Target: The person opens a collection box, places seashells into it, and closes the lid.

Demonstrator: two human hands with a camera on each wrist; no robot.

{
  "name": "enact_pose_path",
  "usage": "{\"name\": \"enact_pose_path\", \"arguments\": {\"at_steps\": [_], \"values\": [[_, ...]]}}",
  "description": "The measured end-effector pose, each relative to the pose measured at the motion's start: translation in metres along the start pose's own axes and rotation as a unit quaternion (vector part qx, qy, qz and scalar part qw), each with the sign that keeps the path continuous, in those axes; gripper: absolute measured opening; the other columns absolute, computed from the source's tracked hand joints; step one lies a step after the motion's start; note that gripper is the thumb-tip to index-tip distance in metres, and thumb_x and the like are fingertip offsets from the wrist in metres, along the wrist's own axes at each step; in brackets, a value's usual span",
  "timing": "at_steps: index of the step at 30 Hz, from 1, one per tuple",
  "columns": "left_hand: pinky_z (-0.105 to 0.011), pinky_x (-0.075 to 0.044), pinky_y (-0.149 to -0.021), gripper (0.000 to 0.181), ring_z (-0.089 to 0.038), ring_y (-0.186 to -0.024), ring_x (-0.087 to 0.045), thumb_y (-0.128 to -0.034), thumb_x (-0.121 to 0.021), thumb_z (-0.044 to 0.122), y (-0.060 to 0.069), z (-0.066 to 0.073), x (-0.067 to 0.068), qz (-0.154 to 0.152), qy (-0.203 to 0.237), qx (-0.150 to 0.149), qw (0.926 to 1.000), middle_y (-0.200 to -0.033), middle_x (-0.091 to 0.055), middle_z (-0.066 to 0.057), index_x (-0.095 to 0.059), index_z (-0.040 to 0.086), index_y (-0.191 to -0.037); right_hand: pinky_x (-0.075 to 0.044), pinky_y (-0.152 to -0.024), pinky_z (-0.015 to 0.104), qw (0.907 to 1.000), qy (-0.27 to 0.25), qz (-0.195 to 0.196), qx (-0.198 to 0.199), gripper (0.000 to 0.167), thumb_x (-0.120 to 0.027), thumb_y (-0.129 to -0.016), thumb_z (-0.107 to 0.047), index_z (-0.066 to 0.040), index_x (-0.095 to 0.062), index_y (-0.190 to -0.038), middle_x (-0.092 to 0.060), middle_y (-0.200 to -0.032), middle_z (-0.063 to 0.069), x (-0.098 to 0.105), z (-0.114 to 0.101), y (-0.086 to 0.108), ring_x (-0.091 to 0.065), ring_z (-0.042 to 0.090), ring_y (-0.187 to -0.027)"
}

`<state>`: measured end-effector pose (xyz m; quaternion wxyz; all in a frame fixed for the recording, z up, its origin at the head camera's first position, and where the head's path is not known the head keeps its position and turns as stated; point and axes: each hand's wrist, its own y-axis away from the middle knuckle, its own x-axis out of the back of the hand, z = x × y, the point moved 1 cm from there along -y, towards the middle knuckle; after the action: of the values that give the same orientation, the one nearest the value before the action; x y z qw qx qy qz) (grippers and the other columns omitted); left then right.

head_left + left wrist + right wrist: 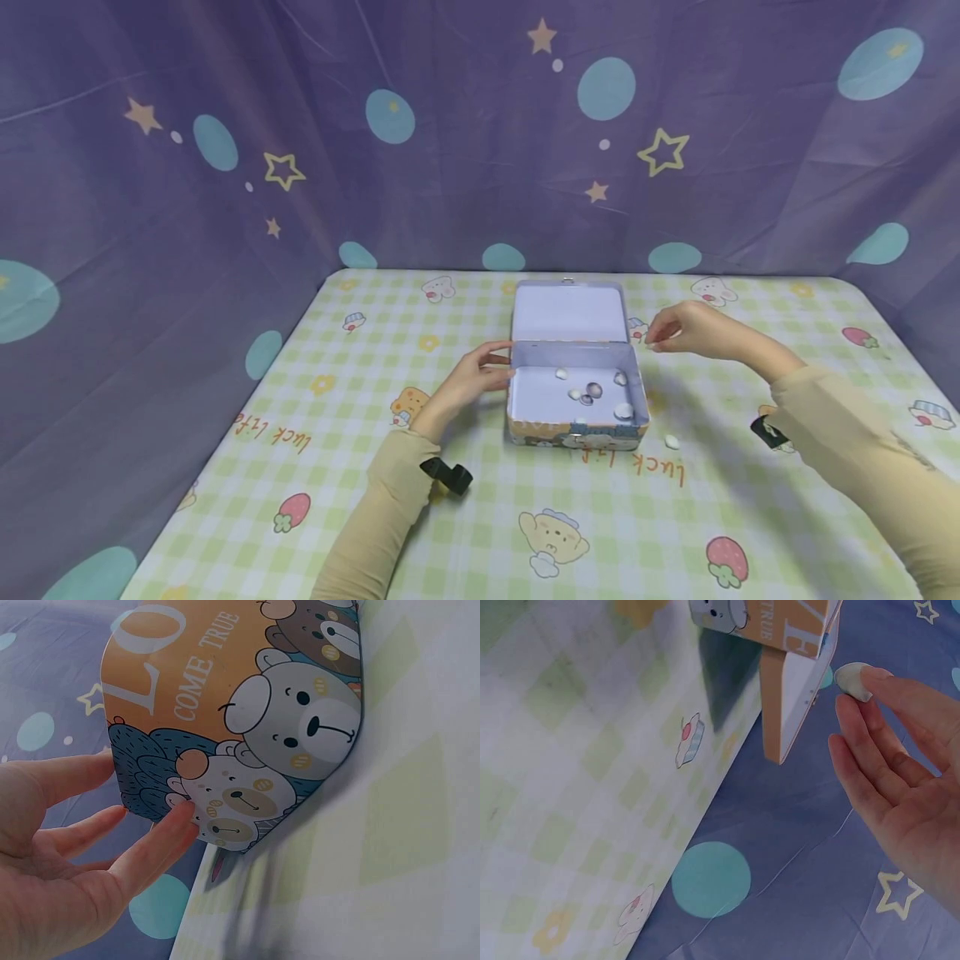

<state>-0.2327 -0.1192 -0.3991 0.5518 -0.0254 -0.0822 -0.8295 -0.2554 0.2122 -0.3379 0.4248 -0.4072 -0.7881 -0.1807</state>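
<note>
A metal box printed with bears stands with its lid raised at the back. Several small seashells lie on its pale floor. My left hand reaches to the box's left side, its fairly straight fingers touching the rim and wall; the printed side panel fills much of the left wrist view. Right of the box, above the table, my right hand pinches a pale seashell between thumb and fingertips. One more white seashell lies on the cloth near the box's front right corner.
A green-and-white checked cloth with cartoon prints covers the table. Purple curtains with stars and dots hang behind and beside it. Dark straps sit around both sleeved wrists.
</note>
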Motion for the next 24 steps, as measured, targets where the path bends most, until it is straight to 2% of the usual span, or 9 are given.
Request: {"name": "enact_pose_path", "arguments": {"at_steps": [2, 5, 8, 11, 18, 24], "values": [[-0.031, -0.053, -0.081, 0.051, -0.039, -0.103, -0.051, -0.0841, -0.056, 0.001, 0.0, -0.001, 0.0, 0.003, -0.002, -0.003, 1.0, -0.122, -0.041, -0.03, -0.038, 0.001, -0.131, -0.055, -0.07, 0.027, 1.0, 0.0, -0.002, 0.004, 0.006, -0.066, -0.075, -0.001, -0.003, -0.067, -0.08, -0.066, -0.082, 0.003, -0.001, -0.003, -0.003, -0.063, 0.018, -0.078], [-0.032, -0.052, -0.082, 0.051, -0.038, -0.103, -0.051, -0.0841, -0.056, 0.0, 0.004, 0.006, -0.002, 0.002, -0.002, -0.001, 1.0, -0.123, -0.041, -0.031, -0.038, 0.0, -0.131, -0.055, -0.07, 0.029, 0.9999, -0.001, -0.006, 0.015, 0.006, -0.066, -0.075, 0.0, -0.003, -0.067, -0.08, -0.066, -0.082, 0.004, -0.003, -0.007, -0.008, -0.063, 0.019, -0.077], [-0.032, -0.052, -0.082, 0.05, -0.038, -0.103, -0.052, -0.0843, -0.056, 0.0, 0.004, 0.006, -0.002, 0.001, -0.001, 0.001, 1.0, -0.123, -0.04, -0.031, -0.038, 0.0, -0.131, -0.055, -0.069, 0.027, 0.9996, -0.002, -0.006, 0.027, 0.007, -0.066, -0.074, 0.002, -0.003, -0.066, -0.079, -0.066, -0.08, 0.004, -0.006, -0.011, -0.013, -0.063, 0.02, -0.076], [-0.031, -0.053, -0.081, 0.05, -0.037, -0.102, -0.052, -0.084, -0.056, 0.0, 0.001, 0.0, -0.001, 0.008, 0.001, -0.001, 1.0, -0.122, -0.042, -0.029, -0.039, 0.002, -0.131, -0.055, -0.068, 0.026, 0.9991, -0.009, -0.008, 0.042, 0.007, -0.065, -0.073, 0.004, 0.001, -0.066, -0.079, -0.066, -0.078, 0.005, -0.01, -0.015, -0.018, -0.063, 0.02, -0.074], [-0.032, -0.053, -0.081, 0.049, -0.039, -0.103, -0.051, -0.0845, -0.055, 0.0, 0.001, 0.0, -0.001, 0.007, 0.0, -0.006, 1.0, -0.121, -0.042, -0.03, -0.039, 0.001, -0.131, -0.055, -0.066, 0.026, 0.997, -0.029, -0.023, 0.068, 0.006, -0.064, -0.073, 0.006, 0.003, -0.065, -0.079, -0.066, -0.077, 0.007, -0.016, -0.024, -0.028, -0.063, 0.021, -0.073], [-0.031, -0.053, -0.081, 0.05, -0.039, -0.103, -0.051, -0.084, -0.056, 0.0, 0.0, 0.0, -0.001, 0.007, 0.001, -0.001, 1.0, -0.122, -0.042, -0.029, -0.039, 0.002, -0.131, -0.055, -0.067, 0.027, 0.9965, -0.023, -0.037, 0.071, 0.009, -0.064, -0.072, 0.008, 0.003, -0.066, -0.079, -0.065, -0.077, 0.006, -0.023, -0.03, -0.036, -0.062, 0.019, -0.074]]}}
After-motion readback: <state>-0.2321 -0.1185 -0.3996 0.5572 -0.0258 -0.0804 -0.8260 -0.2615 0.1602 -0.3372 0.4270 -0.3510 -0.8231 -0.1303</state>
